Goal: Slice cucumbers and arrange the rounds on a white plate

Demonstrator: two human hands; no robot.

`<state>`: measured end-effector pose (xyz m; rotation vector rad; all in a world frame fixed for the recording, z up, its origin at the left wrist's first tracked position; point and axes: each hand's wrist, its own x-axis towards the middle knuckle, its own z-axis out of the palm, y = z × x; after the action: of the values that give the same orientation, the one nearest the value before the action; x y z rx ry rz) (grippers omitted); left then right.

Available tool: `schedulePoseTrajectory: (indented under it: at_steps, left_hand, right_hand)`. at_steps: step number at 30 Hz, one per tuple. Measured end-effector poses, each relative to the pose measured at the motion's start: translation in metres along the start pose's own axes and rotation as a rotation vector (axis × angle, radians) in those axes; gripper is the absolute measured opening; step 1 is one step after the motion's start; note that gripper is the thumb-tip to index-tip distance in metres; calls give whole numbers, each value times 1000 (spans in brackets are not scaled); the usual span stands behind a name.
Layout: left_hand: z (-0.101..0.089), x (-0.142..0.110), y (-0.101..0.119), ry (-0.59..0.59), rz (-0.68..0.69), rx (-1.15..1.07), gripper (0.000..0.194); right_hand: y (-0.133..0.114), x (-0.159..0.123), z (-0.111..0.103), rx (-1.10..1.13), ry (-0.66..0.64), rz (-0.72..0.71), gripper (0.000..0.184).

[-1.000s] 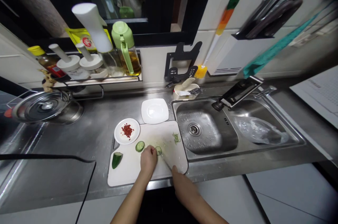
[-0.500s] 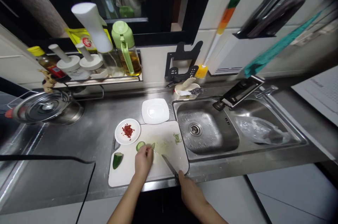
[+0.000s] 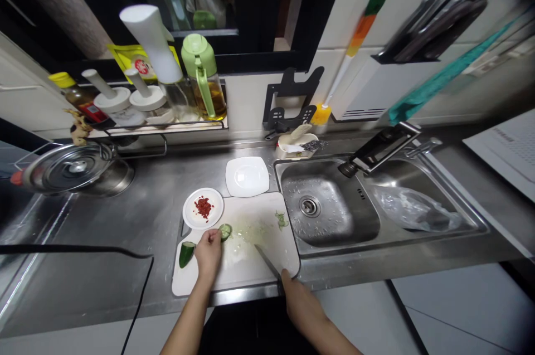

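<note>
My left hand (image 3: pixel 208 253) is over the left half of the white cutting board (image 3: pixel 236 277), its fingers pinched together at the left edge of a small stack of cucumber slices (image 3: pixel 225 231). What lies between the fingertips, if anything, is hidden. My right hand (image 3: pixel 298 296) is wrapped around the handle of a kitchen knife (image 3: pixel 268 262), whose blade rests low over the board with the tip pointing away to the left. A dark green cucumber piece (image 3: pixel 186 254) with a cut face lies left of my left hand. Thin green scraps (image 3: pixel 281 219) sit near the board's right edge.
Chopped red bits lie on a round white plate (image 3: pixel 219 215) overlapping the board's corner. Behind the board is a square white plate (image 3: pixel 246 176). To the right is a steel sink (image 3: pixel 334 227) with a black faucet (image 3: pixel 378 149); a lidded pot (image 3: pixel 104 179) stands left.
My left hand has moved left, from right of the slice stack to its left side. The green piece at its fingertips no longer shows there. My right hand and knife have hardly moved.
</note>
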<state>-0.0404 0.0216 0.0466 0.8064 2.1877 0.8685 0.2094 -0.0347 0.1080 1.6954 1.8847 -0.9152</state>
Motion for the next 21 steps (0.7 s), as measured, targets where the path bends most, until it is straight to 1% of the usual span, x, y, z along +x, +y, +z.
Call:
schedulePoseTrajectory:
  at_steps: [6, 8, 9, 12, 15, 18, 20, 21]
  left_hand:
    - [0, 3, -5, 8, 1, 42, 30]
    - [0, 3, -8, 15, 57, 49, 31]
    - [0, 3, -10, 25, 106, 59, 31]
    - [1, 0, -19, 51, 301, 110, 35]
    - [2, -4, -27, 40, 451, 141, 39]
    - [3, -7, -33, 54, 498, 145, 39]
    - [4, -8, -35, 63, 502, 146, 37]
    - [5, -8, -36, 65, 504, 145, 36]
  right_hand:
    - [-2, 0, -8, -26, -34, -41, 65]
    - [0, 0, -7, 15, -17, -69, 60]
    - [1, 0, -7, 51, 0, -87, 56]
    - [6, -2, -4, 170, 81, -152, 49]
    - [12, -6, 2, 277, 177, -211, 50]
    - [15, -4, 9, 360, 292, -244, 53]
    - [14, 4, 12, 354, 372, -205, 57]
    - [12, 10, 13, 325, 404, -157, 59]
